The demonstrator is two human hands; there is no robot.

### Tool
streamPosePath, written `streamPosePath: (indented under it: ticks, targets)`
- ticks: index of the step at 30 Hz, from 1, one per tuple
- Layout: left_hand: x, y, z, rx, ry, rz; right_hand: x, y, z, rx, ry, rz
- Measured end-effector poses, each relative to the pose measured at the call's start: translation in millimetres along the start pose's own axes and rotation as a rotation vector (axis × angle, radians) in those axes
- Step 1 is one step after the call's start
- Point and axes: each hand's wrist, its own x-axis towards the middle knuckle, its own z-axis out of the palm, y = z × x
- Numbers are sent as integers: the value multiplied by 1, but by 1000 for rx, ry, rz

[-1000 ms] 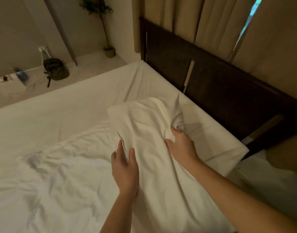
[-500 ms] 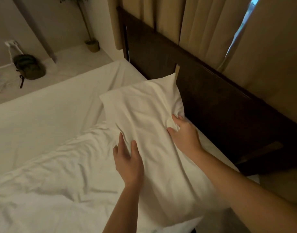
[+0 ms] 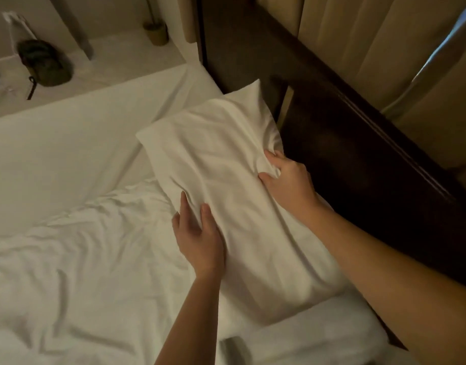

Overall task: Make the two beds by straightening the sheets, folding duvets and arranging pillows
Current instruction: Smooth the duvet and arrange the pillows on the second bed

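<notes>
A white pillow (image 3: 226, 164) lies at the head of the bed, its long side against the dark headboard (image 3: 345, 143). My left hand (image 3: 199, 233) grips the pillow's near-left edge, fingers curled under the fabric. My right hand (image 3: 287, 177) bunches the pillowcase at the edge next to the headboard. A rumpled white duvet (image 3: 76, 264) is spread over the lower left of the bed. The flat white sheet (image 3: 68, 143) covers the far part of the mattress.
Beige curtains (image 3: 371, 48) hang behind the headboard, with a slit of daylight at the right. On the pale floor beyond the bed lie a dark bag (image 3: 43, 63) and a plant pot (image 3: 156, 32). A wall socket with a cable is at the far left.
Both hands have carried the pillow toward the headboard and set it down flat against it. The camera has tilted downward and moved closer.
</notes>
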Motion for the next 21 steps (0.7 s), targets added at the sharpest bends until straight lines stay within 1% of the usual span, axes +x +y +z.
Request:
streamPosePath:
  ticks: [3,5,7,8,9,11,12,13,15,17,21]
  targets:
    - [12,-18,31,42,-10,32,26,26,10,10,15,-27]
    - [16,-39,50,134,-73,20,39,51,20,-23,14,-12]
    - [17,-65,64,290,-194,-34,47,78,37,-179,6,31]
    - [15,-77,69,373,-253,-61,47,90,48,-278,-17,63]
    - [12,-88,72,468,-307,-51,44,100,60,-357,-58,85]
    - [3,-103,76,639,-433,88,30,119,83,-435,-180,95]
    - [0,-110,77,687,-507,154,20,127,93,-440,-247,103]
    - [-1,-117,77,710,-575,184,11,136,101,-443,-307,117]
    - [2,-128,76,712,-655,173,-3,151,112,-471,-374,130]
    - [9,-134,70,694,-697,155,-7,158,119,-499,-375,118]
    - [19,-127,54,629,-726,196,1,153,122,-514,-372,132]
